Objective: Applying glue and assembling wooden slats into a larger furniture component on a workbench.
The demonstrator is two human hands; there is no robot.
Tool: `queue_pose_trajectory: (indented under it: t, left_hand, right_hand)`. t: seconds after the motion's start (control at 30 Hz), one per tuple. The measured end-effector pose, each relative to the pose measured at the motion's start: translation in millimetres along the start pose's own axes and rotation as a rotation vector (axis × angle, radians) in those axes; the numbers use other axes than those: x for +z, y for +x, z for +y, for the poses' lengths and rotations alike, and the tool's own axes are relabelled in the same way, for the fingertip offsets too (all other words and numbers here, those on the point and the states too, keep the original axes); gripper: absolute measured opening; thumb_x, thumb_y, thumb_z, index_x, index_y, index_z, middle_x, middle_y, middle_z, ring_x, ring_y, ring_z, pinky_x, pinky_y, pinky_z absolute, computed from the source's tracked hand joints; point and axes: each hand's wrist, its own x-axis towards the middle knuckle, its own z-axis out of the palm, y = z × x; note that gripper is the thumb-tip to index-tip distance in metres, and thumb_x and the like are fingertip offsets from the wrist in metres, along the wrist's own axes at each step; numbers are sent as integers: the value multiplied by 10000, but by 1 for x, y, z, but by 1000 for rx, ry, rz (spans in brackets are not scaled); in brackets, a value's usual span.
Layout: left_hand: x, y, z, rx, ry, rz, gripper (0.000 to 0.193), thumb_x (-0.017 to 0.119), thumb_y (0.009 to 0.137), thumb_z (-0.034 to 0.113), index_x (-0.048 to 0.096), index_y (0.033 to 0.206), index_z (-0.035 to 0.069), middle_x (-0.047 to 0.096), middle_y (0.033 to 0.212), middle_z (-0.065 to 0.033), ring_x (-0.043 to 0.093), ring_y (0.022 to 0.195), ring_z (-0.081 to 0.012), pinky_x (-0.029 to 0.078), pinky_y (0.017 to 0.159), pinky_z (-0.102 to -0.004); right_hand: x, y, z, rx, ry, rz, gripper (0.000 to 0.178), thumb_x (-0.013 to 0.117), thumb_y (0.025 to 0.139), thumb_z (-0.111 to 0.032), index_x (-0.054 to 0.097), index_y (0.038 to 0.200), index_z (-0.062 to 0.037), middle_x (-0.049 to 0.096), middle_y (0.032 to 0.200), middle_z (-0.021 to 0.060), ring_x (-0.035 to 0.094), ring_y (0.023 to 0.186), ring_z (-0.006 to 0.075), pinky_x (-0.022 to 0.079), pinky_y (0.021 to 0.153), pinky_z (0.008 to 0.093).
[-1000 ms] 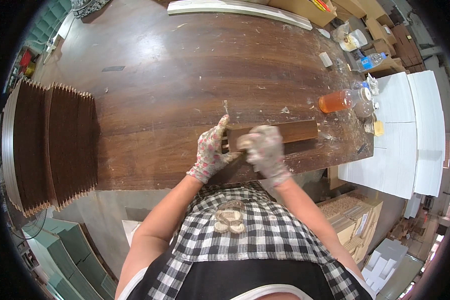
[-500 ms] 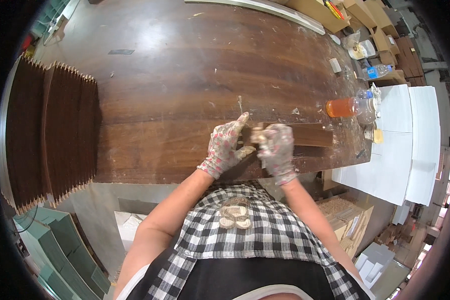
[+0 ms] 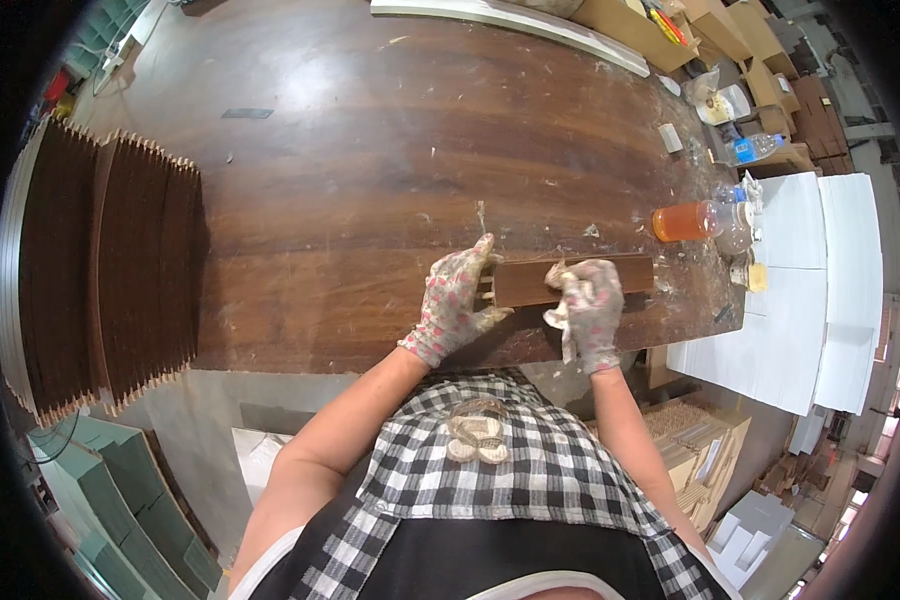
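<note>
Left hand: the gloved left hand [image 3: 457, 303] lies flat with fingers spread, pressing on the left end of a dark wooden strip [image 3: 580, 279]; it grips nothing.
Right hand: the gloved right hand [image 3: 588, 308] is curled shut around a pale rag [image 3: 560, 318], resting on the strip's near edge.
Strip: long and brown, it lies flat on the workbench [image 3: 370, 150] near the front edge, running from 9 to 3 o'clock between the hands, with short pale pegs showing at its left end.
At 2 o'clock of the strip: an orange-filled bottle [image 3: 685, 221] lies on its side, just beyond the strip's right end, with a clear bottle beside it.
At 9 o'clock, well apart: a stack of dark wooden strips [image 3: 110, 270] stands on edge along the bench's left end.
At 3 o'clock: white boards [image 3: 810, 290] sit beside the bench.
At 1 o'clock, far off: cardboard boxes [image 3: 760, 90].
Bench top: worn, with pale glue specks.
</note>
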Motion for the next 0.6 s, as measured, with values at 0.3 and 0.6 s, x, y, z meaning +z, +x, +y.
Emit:
queue_pose_trajectory:
  t: [0.3,0.6]
  left_hand:
    - [0,-4,-4,24,19,27,865,794,699,251,382,1407,-28,650,1086,-134,631,991,-310,497,873,-408]
    - [1,3,1,2,-16,-35,885,821,658,244,404,1393,-18,644,1125,-143,626,1006,-321,491,887,-424]
  right_hand:
    - [28,-7,-22,-476,-65,-92,68,663,809,-154,641,862,-117,579,889,38,532,901,232,451,795,397]
    - [49,-23,-2,-429,-290,-57,118,650,783,-221,610,877,-162,545,946,38,487,918,231,405,800,386]
